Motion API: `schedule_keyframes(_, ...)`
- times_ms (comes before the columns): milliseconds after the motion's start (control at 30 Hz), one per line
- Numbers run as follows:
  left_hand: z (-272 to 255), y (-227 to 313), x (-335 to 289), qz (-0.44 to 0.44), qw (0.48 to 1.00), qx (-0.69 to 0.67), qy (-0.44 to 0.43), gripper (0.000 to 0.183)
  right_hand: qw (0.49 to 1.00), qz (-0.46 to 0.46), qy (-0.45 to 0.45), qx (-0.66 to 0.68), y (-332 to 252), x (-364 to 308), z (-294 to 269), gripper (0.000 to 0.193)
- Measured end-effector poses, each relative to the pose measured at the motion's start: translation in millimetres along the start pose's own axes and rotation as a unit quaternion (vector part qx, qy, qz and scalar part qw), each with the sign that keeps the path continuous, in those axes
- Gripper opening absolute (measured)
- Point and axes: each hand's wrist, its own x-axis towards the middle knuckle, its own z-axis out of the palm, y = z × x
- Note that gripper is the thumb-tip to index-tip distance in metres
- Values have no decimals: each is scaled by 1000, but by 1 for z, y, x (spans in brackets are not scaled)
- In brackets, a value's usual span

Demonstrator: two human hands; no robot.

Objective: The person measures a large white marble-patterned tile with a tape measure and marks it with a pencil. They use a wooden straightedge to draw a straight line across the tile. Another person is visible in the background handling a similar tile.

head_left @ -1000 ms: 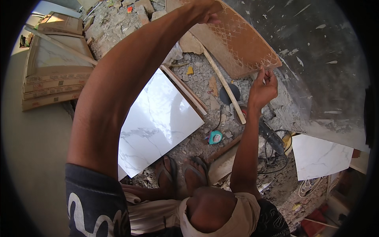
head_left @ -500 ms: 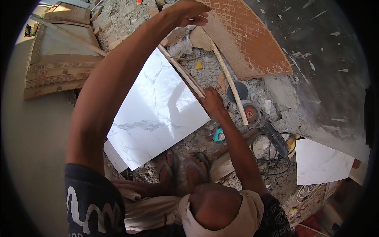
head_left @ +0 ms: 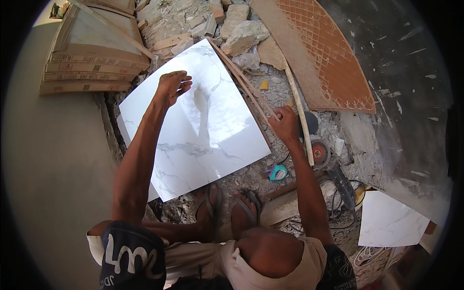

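A large white marble-patterned tile (head_left: 193,159) lies in front of my feet, its glossy face reflecting light. My left hand (head_left: 174,88) hovers over its far left part with fingers loosely bent and apart, holding nothing. At the tile's right edge my right hand (head_left: 284,123) is closed on the near end of a thin wooden strip (head_left: 251,88). That strip runs away toward the tile's far corner, beside another strip along the edge. A teal tape measure (head_left: 278,172) rests on the rubble near the tile's near right corner.
An angle grinder (head_left: 333,169) with a coiled cord lies to the right, near a wooden stick (head_left: 298,111). Broken stones (head_left: 244,37) and a brown ridged-back tile (head_left: 324,63) lie beyond. Boxed tiles (head_left: 92,67) are stacked at far left; a white tile piece (head_left: 391,220) lies right.
My left hand has come back from beyond the tile's far corner to above the tile. My right hand still grips the strip, which now angles away from the tile's edge. The view has shifted.
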Motion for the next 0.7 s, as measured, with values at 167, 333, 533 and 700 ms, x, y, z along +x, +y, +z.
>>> schedule_keyframes(167, 12, -64, -2, 52, 998, -31, 22, 42, 976, 35, 8, 213, -35, -23, -22, 17)
schedule_keyframes(333, 75, -70, -19, 85, 993, -59, -53, 61, 969, 67, -37, 235, -52, -59, -12, 17)
schedule_keyframes(533, 91, -95, -6, 133, 983, -115, 50, 56, 987, -18, -47, 154, -76, -87, 36, 21)
schedule_keyframes(700, 80, -112, 8, 167, 979, 33, 108, 54, 995, -93, 11, 21, -75, -99, 67, 31)
